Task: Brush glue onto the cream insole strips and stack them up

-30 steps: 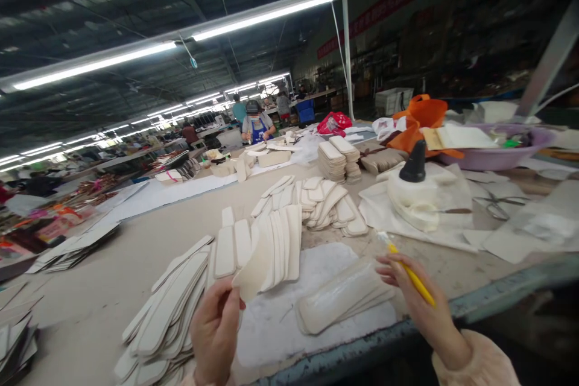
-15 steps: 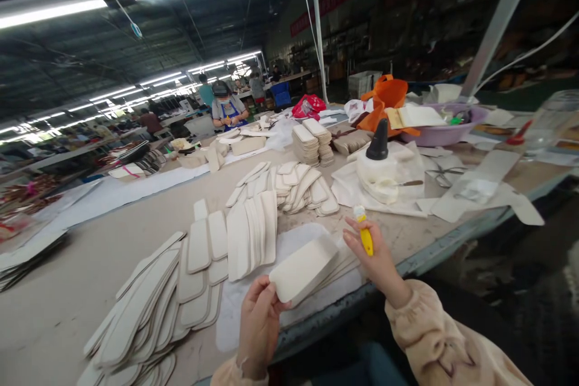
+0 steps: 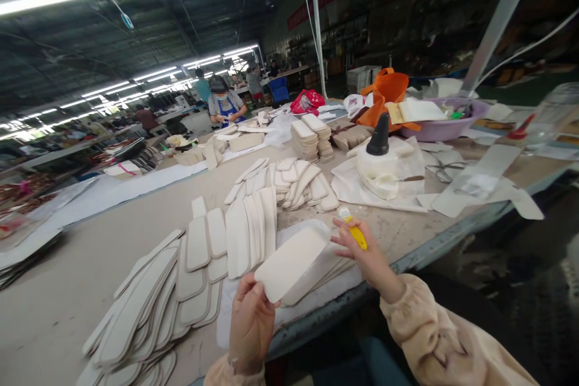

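Observation:
My left hand pinches the near left corner of a pale, round-cornered flat panel between thumb and fingers. The panel is tilted above a low stack of similar panels at the table's front edge. In my right hand is a small yellow-handled tool, gripped in the palm with its whitish tip pointing up and left. The outstretched fingers of that hand are close to the panel's far right end; whether they touch it I cannot tell.
Many pale panels lie fanned out at left, with more mid-table. A white container with a black cone stands behind my right hand, near scissors and a purple basin. A person in a blue apron works beyond.
My left hand has drawn the panel left and slightly up, showing more of the stack beneath. My right hand has shifted left, and the yellow-handled tool leans further over.

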Motion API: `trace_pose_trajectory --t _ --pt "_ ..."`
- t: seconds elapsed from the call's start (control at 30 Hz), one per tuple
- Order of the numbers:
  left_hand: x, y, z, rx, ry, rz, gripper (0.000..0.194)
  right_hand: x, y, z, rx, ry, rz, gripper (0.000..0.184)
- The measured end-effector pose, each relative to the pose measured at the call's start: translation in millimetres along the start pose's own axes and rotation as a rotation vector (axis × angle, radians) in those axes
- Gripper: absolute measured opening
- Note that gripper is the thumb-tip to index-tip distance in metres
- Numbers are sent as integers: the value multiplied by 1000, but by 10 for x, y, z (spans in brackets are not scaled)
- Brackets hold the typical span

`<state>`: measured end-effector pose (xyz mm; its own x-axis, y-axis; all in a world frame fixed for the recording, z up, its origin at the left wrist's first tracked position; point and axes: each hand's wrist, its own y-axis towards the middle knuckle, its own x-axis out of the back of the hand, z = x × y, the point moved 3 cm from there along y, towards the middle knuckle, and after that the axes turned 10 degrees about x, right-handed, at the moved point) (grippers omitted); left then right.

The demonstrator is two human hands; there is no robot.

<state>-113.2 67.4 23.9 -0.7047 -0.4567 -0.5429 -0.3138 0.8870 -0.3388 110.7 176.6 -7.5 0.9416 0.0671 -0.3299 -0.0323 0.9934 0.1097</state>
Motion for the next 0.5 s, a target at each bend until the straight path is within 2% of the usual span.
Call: trace_pose_trajectory --t 0.07,0.17,0.27,0.33,0.5 --pt "19 0 10 -12 105 -21 22 -37 12 16 -22 79 9 34" --pt "78 36 62 -36 382 -60 20 -3 107 51 84 89 -26 39" --pt "162 121 122 -44 789 -95 17 87 213 56 244 -190 -69 42" --pt "220 194 151 -55 992 -129 14 106 243 35 310 -432 -47 38" --pt "297 333 216 -92 1236 -215 10 41 203 -29 406 -731 88 23"
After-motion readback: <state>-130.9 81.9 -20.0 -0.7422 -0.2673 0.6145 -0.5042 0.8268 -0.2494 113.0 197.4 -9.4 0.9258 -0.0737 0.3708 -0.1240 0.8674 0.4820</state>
